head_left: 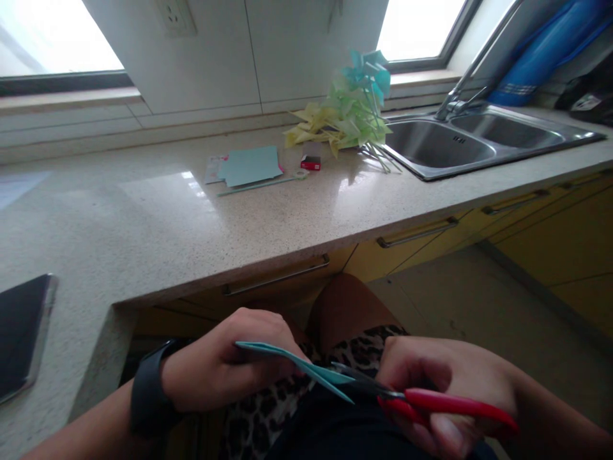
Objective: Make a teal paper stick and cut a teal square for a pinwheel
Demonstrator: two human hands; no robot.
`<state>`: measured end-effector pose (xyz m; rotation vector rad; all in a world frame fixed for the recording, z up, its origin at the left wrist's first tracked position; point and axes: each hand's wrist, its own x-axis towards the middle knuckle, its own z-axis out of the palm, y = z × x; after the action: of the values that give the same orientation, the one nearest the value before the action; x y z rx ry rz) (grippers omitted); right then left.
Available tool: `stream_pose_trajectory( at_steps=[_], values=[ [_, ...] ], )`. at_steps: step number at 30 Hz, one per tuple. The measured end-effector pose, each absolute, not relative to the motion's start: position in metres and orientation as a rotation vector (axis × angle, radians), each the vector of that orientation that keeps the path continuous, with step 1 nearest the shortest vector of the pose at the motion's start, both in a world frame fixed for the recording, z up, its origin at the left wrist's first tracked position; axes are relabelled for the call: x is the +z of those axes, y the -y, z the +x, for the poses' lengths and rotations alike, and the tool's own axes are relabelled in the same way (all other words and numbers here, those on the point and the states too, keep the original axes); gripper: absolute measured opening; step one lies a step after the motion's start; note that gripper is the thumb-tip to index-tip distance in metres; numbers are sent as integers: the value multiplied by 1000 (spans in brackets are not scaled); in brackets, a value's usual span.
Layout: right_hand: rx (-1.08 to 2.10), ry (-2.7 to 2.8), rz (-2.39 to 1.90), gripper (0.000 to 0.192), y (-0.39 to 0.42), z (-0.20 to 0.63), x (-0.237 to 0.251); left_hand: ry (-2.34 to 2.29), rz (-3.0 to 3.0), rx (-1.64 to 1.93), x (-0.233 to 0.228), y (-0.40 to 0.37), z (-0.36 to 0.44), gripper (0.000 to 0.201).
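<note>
My left hand [249, 358] is closed on a folded piece of light blue paper [287, 361], seen nearly edge-on above my lap. In my right hand [431, 383] are red-handled scissors [445, 402], with fingers in the loops. The scissor blades are parted around the right end of the paper, which lies between them. Two layers of the paper spread apart near the blades. Some of the left fingers are hidden behind the paper.
On the counter [158, 236] lie light blue sheets [251, 166], a thin stick [258, 186], a small red box [311, 163] and several paper pinwheels [349, 108]. A double sink [445, 144] stands at the right, a dark tablet-like device [22, 332] at the left.
</note>
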<state>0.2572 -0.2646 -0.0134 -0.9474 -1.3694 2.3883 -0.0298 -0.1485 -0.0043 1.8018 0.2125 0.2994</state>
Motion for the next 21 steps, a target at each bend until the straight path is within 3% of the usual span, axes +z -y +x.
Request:
stream_pose_trajectory(
  at_steps=[6,21],
  values=[
    [2351,1362,-908,65,264,256,-17,-230,1737,372,-6,151,-30,37],
    [2339,1422,-927,64,264,259,-20,-154,1739,362,-6,152,-29,33]
  ],
)
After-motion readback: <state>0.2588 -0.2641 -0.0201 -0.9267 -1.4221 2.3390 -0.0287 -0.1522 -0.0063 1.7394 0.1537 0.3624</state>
